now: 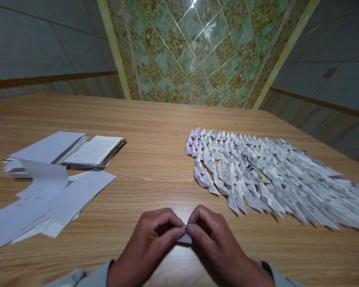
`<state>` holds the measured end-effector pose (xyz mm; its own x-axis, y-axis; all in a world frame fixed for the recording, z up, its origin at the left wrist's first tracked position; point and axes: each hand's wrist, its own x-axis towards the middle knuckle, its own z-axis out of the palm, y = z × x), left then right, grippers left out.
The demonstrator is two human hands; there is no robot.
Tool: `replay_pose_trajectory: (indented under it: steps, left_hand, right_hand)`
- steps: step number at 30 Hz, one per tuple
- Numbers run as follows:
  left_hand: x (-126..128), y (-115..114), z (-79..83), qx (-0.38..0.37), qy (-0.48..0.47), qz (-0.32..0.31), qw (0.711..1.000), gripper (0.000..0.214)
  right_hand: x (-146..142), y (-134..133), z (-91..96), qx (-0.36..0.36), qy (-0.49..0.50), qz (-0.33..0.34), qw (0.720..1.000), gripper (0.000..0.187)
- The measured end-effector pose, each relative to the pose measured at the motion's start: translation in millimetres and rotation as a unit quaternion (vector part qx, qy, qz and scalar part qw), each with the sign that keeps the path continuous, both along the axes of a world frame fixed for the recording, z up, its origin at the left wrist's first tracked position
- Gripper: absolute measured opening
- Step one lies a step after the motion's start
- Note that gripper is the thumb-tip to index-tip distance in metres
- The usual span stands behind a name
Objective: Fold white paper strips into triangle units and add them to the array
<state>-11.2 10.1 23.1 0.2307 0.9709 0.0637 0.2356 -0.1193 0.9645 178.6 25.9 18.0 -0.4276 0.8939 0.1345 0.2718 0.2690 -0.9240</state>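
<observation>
Near the table's front edge, a small folded piece of paper shows between my two hands, most of it hidden by the fingers. My left hand pinches it from the left with thumb and forefinger. From the right, my right hand pinches the same paper, and the fingertips of both hands meet at its top. Off to the right lie many folded paper boats in close rows, mostly of printed paper. A few plain pale lilac boats sit at the left end of the rows.
Loose white sheets lie spread at the left of the wooden table. Behind them are a stack of paper and a pile of printed pages. A green tiled wall panel rises beyond the table.
</observation>
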Motion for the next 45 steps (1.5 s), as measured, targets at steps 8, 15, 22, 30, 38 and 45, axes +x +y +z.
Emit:
replay_pose_trajectory:
  steps: [8,15,22,30,38,45]
  left_hand:
    - [0.8,6.6,-4.9,-0.101,-0.090,0.028,0.990,0.021]
    - [-0.9,-1.0,0.7,0.063,0.086,-0.011,0.994,0.026]
    - [2.5,2.9,1.2,-0.049,-0.009,0.014,0.999,0.015]
    - [3.0,4.2,2.1,-0.029,-0.039,0.064,0.997,0.017]
    - [-1.0,1.0,-0.7,0.080,0.052,0.011,0.995,0.018]
    - [1.7,0.7,-1.1,0.032,0.017,-0.001,0.999,0.023]
  right_hand:
    - [1.4,0.5,1.5,-0.026,0.021,-0.013,0.999,0.026]
    - [-1.1,-0.6,1.7,0.006,-0.036,0.015,0.999,0.014]
    - [0.3,0.4,-3.6,-0.062,0.061,-0.025,0.996,0.021]
    - [-1.8,-1.7,0.9,-0.094,0.069,-0.004,0.993,0.016]
    - [-0.6,0.1,0.6,0.012,-0.014,-0.026,0.999,0.012]
    - [-0.9,-1.5,0.9,0.023,-0.015,-0.015,1.000,0.016]
